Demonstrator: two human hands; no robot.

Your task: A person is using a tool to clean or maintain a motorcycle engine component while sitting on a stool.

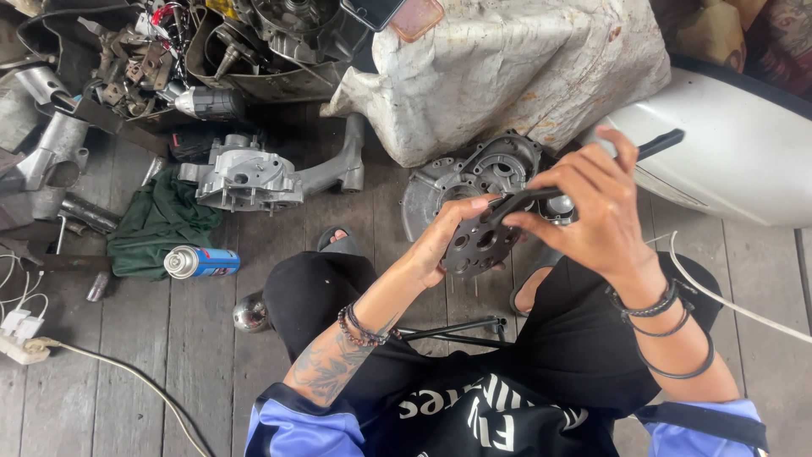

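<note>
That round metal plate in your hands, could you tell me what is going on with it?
A seated person holds a dark round plate with holes in the left hand, above the lap. The right hand presses a long black tool against its upper edge. An engine casing lies on the plank floor just beyond, with a spray can to the left.

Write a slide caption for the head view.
Left hand steadies a dark perforated disc; right hand grips a black tool.

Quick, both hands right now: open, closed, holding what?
Left hand: closed on the round dark perforated metal plate.
Right hand: closed on a black flat bar tool set against that plate.
</note>
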